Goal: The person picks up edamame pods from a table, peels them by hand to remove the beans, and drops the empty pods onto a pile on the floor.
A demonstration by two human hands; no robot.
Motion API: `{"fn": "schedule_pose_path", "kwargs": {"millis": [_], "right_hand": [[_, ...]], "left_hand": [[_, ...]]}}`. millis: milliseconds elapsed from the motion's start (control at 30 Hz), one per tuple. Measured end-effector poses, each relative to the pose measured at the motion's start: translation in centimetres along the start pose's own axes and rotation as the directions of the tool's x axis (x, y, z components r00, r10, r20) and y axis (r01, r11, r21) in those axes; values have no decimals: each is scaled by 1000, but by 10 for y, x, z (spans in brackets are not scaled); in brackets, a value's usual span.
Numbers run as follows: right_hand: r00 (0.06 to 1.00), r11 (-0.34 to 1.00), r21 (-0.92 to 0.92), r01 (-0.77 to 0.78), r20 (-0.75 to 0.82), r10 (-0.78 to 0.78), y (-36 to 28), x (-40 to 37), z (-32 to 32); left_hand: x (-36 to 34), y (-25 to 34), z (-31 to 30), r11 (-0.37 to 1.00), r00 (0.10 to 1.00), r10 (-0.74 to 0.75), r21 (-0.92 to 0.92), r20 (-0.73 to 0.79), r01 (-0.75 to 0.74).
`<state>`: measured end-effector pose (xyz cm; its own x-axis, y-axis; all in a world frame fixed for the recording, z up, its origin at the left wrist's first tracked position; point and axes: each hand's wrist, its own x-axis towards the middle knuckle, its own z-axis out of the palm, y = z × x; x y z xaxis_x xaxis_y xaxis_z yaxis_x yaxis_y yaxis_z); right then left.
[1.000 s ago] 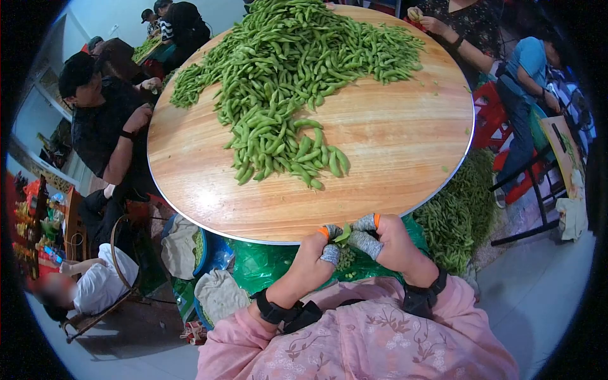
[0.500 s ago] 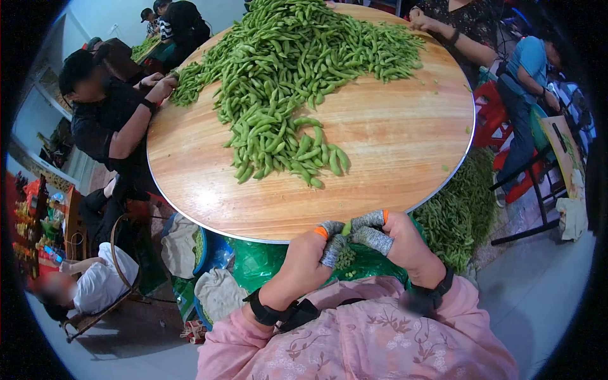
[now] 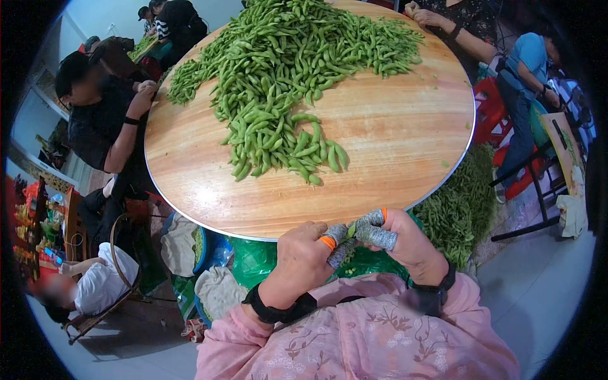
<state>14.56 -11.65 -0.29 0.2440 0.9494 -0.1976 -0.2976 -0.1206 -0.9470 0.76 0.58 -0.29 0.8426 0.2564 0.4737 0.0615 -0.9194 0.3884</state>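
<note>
My left hand point(image 3: 303, 258) and my right hand point(image 3: 398, 239) meet just below the near edge of the round wooden table point(image 3: 392, 145). Both wear grey knitted fingertip covers with orange rims. Pinched between the fingertips of both hands is one green edamame pod point(image 3: 351, 232), mostly hidden by the fingers. A big heap of edamame pods point(image 3: 285, 69) covers the far and middle part of the table, its nearest pods well beyond my hands. Under my hands lies a green plastic bag point(image 3: 253, 259) with small green bits on it.
A person in black point(image 3: 101, 120) sits at the table's left edge with hands at the pods. Another person's hands point(image 3: 430, 16) work at the far right. A second pile of pods point(image 3: 456, 209) lies on the floor to the right, by red stools point(image 3: 494, 114).
My left hand has turned over the pod and both hands have shifted slightly right. The person in black pulled their hands back from the heap toward themselves.
</note>
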Motion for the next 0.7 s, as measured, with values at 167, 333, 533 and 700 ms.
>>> {"fn": "schedule_pose_path", "kwargs": {"millis": [167, 333, 533, 700], "right_hand": [[1000, 1000, 17, -18, 4, 17, -2, -2, -1], [999, 999, 10, -44, 4, 44, 5, -1, -5], [1000, 1000, 23, -6, -15, 6, 5, 0, -1], [1000, 1000, 5, 1, -23, -1, 1, 1, 0]], "left_hand": [[2, -1, -2, 996, 998, 66, 56, 15, -67], [4, -1, -4, 990, 992, 119, 70, 32, -121], [4, -4, -4, 986, 987, 156, 62, 25, -157], [5, 1, -5, 994, 994, 99, 32, 55, -101]]}}
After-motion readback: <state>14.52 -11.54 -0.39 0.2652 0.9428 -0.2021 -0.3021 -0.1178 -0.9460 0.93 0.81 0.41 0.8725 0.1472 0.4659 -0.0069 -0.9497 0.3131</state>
